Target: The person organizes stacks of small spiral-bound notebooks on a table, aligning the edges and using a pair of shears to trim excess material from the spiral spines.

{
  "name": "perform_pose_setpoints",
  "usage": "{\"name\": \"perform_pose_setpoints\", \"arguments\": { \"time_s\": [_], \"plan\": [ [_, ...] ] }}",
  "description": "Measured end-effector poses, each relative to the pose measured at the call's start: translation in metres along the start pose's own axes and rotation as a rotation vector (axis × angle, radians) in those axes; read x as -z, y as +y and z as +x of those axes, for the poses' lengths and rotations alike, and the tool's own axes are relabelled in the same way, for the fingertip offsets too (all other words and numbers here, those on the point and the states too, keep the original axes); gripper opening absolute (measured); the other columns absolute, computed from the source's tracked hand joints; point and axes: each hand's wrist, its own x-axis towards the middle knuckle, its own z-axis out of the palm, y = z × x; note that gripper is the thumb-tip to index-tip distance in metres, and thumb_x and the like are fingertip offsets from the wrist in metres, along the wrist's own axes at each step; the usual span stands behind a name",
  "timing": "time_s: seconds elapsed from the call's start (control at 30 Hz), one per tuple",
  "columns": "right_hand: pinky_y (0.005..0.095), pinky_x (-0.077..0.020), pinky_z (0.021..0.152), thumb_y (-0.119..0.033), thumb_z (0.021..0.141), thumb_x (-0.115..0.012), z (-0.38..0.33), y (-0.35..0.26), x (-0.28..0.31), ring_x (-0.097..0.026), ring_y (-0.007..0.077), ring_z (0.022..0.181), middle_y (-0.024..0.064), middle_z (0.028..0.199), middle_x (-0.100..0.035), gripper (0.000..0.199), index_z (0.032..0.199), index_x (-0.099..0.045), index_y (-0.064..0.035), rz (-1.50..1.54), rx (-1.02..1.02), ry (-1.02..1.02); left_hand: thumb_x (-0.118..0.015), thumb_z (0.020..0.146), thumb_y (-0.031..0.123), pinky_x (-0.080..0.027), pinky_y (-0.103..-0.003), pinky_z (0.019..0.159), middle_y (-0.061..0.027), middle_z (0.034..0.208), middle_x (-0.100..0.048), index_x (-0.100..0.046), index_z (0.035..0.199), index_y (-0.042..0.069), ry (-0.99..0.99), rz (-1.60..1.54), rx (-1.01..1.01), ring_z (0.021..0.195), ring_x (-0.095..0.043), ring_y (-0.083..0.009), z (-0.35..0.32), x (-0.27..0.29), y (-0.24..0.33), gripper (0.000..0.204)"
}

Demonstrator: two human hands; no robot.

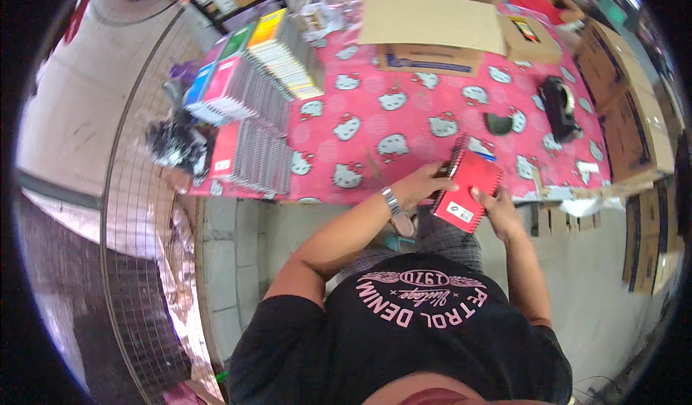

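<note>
A small red spiral notebook (pixel 470 181) with a white label is held between both hands, at the front edge of the table. My left hand (pixel 432 181) closes on its left edge. My right hand (pixel 500 212) grips the right edge, with the thumb lying on the red cover. A bit of blue shows at the notebook's far end; I cannot tell what it belongs to. To the left stand tight stacks of spiral notebooks: a red-covered stack (pixel 252 158), a pink-covered stack (pixel 249 91) and a yellow-covered stack (pixel 288 51).
A pink patterned cloth (pixel 393 127) covers the table. At the back is an open cardboard box (pixel 432 26). A black tape dispenser (pixel 558 109) and a dark curved piece (pixel 499 123) lie on the right. Cartons (pixel 620 102) line the right side; wire mesh (pixel 133 167) stands left.
</note>
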Motion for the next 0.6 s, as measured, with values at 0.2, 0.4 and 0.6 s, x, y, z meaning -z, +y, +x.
{"name": "perform_pose_setpoints", "arguments": {
  "time_s": [0.2,0.4,0.6],
  "plan": [
    [0.0305,-0.0501,0.085,-0.021,0.089,-0.065,0.007,-0.042,-0.146,-0.061,0.0169,0.1,0.0094,0.116,-0.061,0.051,0.132,-0.046,-0.0011,0.182,0.004,-0.477,-0.07,0.08,0.016,-0.052,-0.033,0.083,-0.0113,0.115,-0.061,-0.044,0.132,-0.001,0.499,-0.037,-0.054,0.1,-0.061,-0.0191,-0.148,0.078,0.036,0.06],
    [0.0337,-0.0497,0.085,-0.021,0.084,-0.07,0.03,-0.108,-0.325,-0.061,0.0211,0.1,0.0156,0.115,-0.061,0.058,0.129,-0.046,0.0067,0.157,0.289,-0.782,-0.06,0.085,0.016,-0.052,-0.033,0.084,-0.0101,0.108,-0.065,-0.055,0.118,0.0,0.747,-0.015,-0.389,0.095,-0.065,-0.0195,-0.279,0.139,0.135,0.037],
    [0.0382,-0.0475,0.092,-0.027,0.074,-0.078,0.053,-0.132,-0.447,-0.059,0.0334,0.11,0.0281,0.118,-0.058,0.076,0.127,-0.04,0.011,-0.124,0.323,-0.548,-0.056,0.087,0.017,-0.053,-0.032,0.076,-0.008,0.094,-0.068,-0.063,0.099,0.002,0.979,0.065,-0.225,0.082,-0.066,-0.0188,-0.327,0.229,0.189,0.019]
  ]
}}
